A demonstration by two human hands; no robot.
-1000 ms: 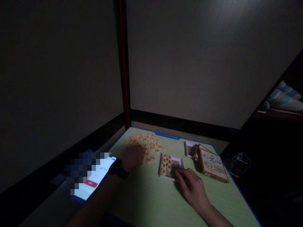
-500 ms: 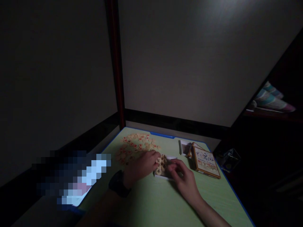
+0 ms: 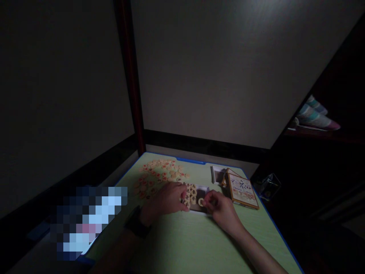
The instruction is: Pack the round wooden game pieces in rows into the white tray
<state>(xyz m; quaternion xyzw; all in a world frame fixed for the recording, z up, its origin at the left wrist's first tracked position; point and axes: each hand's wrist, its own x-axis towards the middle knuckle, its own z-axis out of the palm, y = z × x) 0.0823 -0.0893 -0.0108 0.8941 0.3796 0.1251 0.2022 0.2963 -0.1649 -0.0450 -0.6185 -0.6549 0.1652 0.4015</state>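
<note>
A shallow white-rimmed box tray [image 3: 203,188] lies on the green table, its left part lined with rows of round wooden Chinese chess pieces [image 3: 193,193] bearing dark characters. My left hand [image 3: 167,198], with a dark watch at the wrist, curves around the tray's left end. Its thumb and forefinger are apart at the nearest pieces; the other fingers are partly hidden. Over the tray's right part, my right hand [image 3: 219,205] has its fingertips pinched at a single Chinese chess piece [image 3: 200,202], which sits tilted beside the filled rows.
Many loose pieces [image 3: 159,173], some with red characters, spread over the table's back left. At the back right are a second tray [image 3: 218,175] and a printed box lid [image 3: 243,189]. A pixelated bright screen [image 3: 99,215] stands left of the table. Walls rise behind.
The view has shifted slightly. My left thumb and forefinger have spread from the pieces, revealing neat rows. A piece now shows at my right fingertips, inside the tray.
</note>
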